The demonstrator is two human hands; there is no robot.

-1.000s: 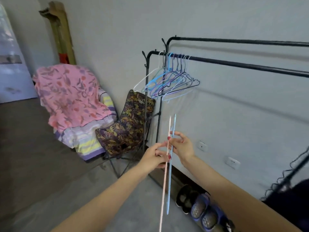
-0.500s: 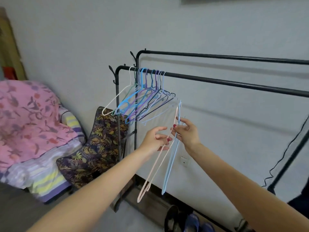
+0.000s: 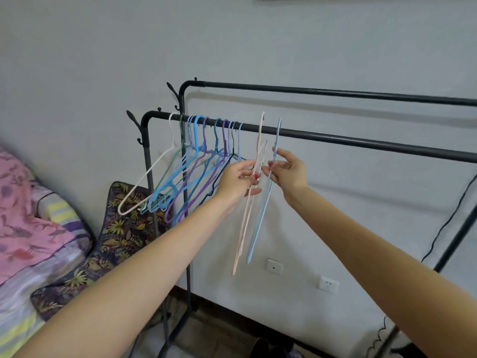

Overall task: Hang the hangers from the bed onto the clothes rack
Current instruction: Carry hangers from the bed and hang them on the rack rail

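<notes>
While pinched, hangers (image 3: pixel 254 202) hang upright.

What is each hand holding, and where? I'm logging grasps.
Left hand pinches the pink hanger below its hook; right hand pinches the blue hanger's neck.

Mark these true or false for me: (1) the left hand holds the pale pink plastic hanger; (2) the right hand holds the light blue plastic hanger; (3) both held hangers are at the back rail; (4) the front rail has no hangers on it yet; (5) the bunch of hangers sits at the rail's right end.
1. True: the left hand grips the pale pink plastic hanger.
2. True: the right hand pinches the light blue plastic hanger.
3. False: their hooks are at the front black metal rail.
4. False: a bunch of coloured hangers hangs there.
5. False: it sits near the left end.
</notes>
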